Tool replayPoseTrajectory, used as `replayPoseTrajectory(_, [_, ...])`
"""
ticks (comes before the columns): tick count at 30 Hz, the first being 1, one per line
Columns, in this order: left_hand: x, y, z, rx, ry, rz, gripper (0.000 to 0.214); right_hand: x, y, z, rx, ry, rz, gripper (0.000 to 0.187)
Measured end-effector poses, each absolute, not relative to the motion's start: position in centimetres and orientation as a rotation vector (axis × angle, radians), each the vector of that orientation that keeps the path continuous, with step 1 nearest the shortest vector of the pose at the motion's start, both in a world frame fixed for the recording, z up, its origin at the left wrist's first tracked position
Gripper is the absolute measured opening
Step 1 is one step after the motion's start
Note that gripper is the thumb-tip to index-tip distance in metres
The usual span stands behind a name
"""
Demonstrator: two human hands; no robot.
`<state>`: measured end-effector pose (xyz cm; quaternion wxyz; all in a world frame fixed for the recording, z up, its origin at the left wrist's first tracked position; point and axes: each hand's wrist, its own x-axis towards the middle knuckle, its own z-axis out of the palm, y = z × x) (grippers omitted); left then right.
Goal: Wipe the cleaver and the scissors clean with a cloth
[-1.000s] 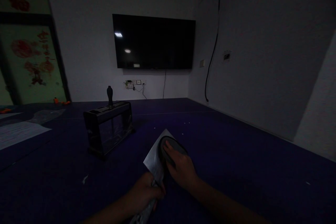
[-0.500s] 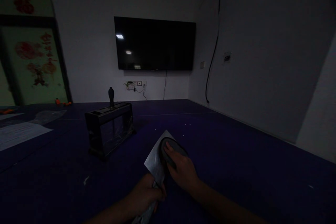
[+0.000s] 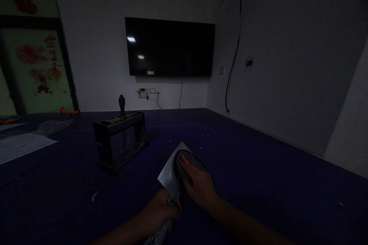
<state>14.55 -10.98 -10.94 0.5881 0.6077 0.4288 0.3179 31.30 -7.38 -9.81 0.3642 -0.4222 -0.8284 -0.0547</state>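
My left hand (image 3: 162,208), at the bottom centre, is closed round the lower end of what looks like a cleaver (image 3: 169,178). Its broad, shiny metal blade points up and away from me. Something crumpled and silvery (image 3: 158,236) shows below that fist. My right hand (image 3: 201,187) is closed on a thick, dark grey oval pad (image 3: 194,162), its fingers lying over the top. The pad rests against the right side of the blade and hides part of it. In the dim light I cannot make out what the pad is made of.
A black stand with clear sides (image 3: 119,120) is to the left on the purple surface (image 3: 258,172), a black handle (image 3: 122,105) rising from it. White paper (image 3: 23,147) and clear plastic (image 3: 54,126) lie farther left. A television (image 3: 171,48) hangs on the far wall.
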Motion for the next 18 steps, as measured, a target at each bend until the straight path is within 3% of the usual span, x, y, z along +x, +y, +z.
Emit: replayPoseTrajectory(18, [14.69,-11.04,-10.36,1.406,0.968,0.704,0.015,31.31,-7.31,-9.92,-1.094,-2.143,-0.139,0.055])
